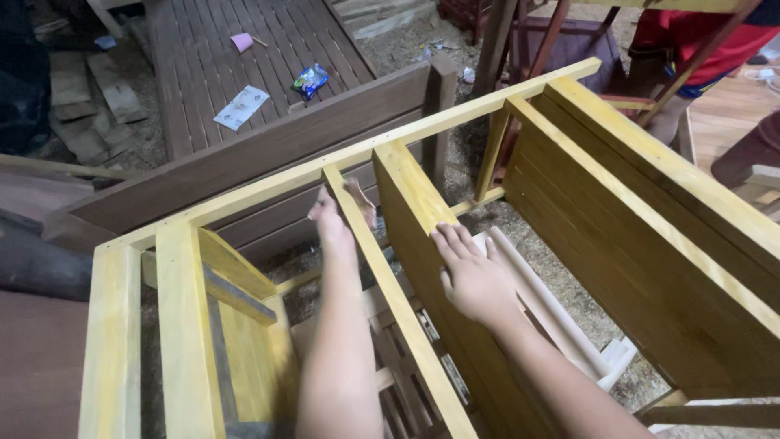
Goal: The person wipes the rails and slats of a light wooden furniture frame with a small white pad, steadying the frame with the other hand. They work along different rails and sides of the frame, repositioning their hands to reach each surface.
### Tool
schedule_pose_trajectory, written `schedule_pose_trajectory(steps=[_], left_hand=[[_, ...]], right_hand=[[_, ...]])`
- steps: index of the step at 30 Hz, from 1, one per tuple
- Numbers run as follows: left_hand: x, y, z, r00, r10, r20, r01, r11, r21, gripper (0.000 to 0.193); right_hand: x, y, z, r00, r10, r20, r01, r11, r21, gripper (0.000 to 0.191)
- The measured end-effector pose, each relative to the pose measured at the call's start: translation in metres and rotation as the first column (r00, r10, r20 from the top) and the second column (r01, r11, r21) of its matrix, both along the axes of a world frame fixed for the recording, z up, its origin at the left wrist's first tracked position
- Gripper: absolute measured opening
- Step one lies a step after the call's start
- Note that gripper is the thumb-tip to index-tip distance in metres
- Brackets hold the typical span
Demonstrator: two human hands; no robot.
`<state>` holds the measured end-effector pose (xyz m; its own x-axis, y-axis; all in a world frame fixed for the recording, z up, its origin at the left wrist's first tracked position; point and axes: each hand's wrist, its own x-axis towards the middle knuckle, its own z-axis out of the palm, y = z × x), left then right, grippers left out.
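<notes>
Left hand point(331, 218) fingers pinch sandpaper point(359, 199) on yellow frame point(406, 191); right hand point(471, 272) flat, sawdust floor point(561, 268)

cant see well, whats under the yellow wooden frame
Under the yellow wooden frame: sawdust-strewn ground, pale unpainted slats, a dark brown wooden piece. Both forearms hide whatever lies beneath them.

Two bare forearms are seen from the lower edge, no sleeves, gloves, watch, rings or bands are worn, the left hand point(331, 218) is shown with fingers partly blurred, and the right hand point(475, 276) is shown with four fingers and short nails.
</notes>
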<state>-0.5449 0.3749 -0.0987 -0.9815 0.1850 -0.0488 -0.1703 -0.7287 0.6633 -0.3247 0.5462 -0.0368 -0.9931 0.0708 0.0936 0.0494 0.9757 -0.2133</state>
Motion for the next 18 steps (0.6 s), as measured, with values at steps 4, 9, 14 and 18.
schedule_pose_trajectory(steps=[4, 9, 14, 18], left_hand=[[0.118, 0.004, -0.023, 0.961, -0.275, 0.002, 0.257, 0.899, 0.354, 0.049], [0.097, -0.007, -0.025, 0.928, -0.233, 0.291, 0.129, 0.933, 0.337, 0.046], [-0.055, -0.007, -0.018, 0.961, -0.272, -0.056, 0.276, 0.957, 0.09, 0.079], [-0.004, -0.006, -0.025, 0.944, -0.236, 0.231, 0.169, 0.946, 0.277, 0.06]], right_hand=[[0.002, 0.0, 0.001, 1.0, -0.003, 0.02, 0.003, 1.0, 0.0, 0.067], [0.006, 0.0, -0.002, 0.998, 0.044, -0.054, -0.039, 0.996, 0.083, 0.066], [-0.004, 0.004, -0.003, 0.999, -0.02, 0.037, 0.019, 0.999, 0.027, 0.062], [-0.008, 0.004, 0.001, 0.999, -0.02, 0.026, 0.02, 0.999, 0.029, 0.065]])
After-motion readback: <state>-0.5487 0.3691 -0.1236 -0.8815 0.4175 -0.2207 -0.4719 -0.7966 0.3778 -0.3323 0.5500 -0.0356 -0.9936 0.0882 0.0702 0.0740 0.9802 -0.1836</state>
